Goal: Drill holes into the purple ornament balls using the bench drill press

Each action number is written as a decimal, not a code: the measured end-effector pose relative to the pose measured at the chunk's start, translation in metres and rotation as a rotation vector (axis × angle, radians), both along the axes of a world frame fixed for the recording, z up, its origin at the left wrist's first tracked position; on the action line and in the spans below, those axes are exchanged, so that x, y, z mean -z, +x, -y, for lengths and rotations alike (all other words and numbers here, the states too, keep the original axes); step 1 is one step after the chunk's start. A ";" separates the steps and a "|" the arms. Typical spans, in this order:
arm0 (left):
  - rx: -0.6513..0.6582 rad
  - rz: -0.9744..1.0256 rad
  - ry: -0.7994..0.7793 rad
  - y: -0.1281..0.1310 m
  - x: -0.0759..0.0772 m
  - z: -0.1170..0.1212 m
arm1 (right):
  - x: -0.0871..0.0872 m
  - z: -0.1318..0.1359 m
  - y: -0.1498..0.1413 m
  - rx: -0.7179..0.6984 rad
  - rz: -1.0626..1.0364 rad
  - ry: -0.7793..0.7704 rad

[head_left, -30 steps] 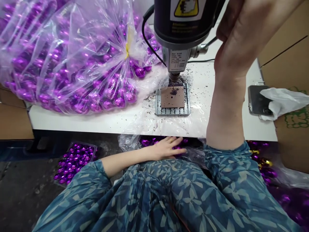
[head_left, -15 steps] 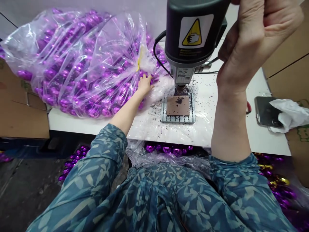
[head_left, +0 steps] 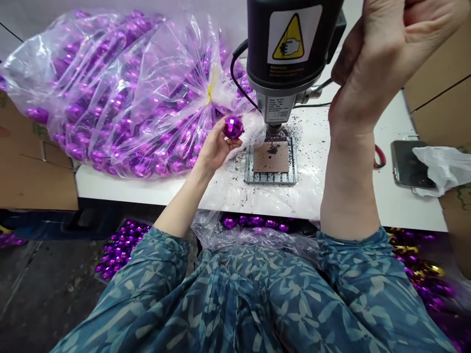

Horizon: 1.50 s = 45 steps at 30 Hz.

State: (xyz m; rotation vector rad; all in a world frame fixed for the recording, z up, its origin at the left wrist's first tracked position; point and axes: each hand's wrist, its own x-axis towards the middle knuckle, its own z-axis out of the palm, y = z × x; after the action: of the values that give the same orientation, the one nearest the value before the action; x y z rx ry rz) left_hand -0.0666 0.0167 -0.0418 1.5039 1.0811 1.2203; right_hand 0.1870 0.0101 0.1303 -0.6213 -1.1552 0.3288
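Note:
Between the fingers of my left hand [head_left: 215, 147] is a shiny purple faceted bauble [head_left: 233, 127], held just left of the drill press [head_left: 283, 54]. My right hand [head_left: 375, 63], raised at the upper right, is closed around the press's feed lever [head_left: 324, 86]; the grip end is hidden behind the fingers. Under the drill head lies a brown square board [head_left: 271, 157] with a small dark hole, on a slotted metal base [head_left: 271, 180]. Behind my left hand lies a clear plastic bag [head_left: 121, 98] full of purple baubles, its neck tied with a yellow tie [head_left: 209, 93].
Dark shavings litter the white table [head_left: 397, 211] around the press. A phone [head_left: 410, 164], crumpled white tissue [head_left: 447, 169] and a red-handled tool [head_left: 379, 157] lie at the right. Cardboard boxes [head_left: 37, 162] flank the table. More purple baubles [head_left: 123, 247] are below its edge.
My left hand has drawn back from beside the bag's neck and turned, now showing a purple bauble in its fingers. The right hand keeps its place on the lever.

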 end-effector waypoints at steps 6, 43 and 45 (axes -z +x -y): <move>0.179 0.122 -0.184 0.032 0.019 0.028 | 0.000 0.001 -0.002 0.035 -0.002 -0.009; 0.048 -0.333 0.232 0.086 0.061 0.023 | 0.010 0.009 -0.003 0.008 0.006 0.048; 0.051 -0.335 0.230 0.085 0.062 0.022 | 0.017 0.014 -0.005 0.030 -0.012 0.123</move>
State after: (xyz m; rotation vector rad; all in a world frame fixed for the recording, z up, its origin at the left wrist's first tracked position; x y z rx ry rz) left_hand 0.0189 -0.0058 -0.1035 1.9535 1.1370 1.1107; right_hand 0.1824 -0.0035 0.1137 -0.5272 -1.1446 0.2338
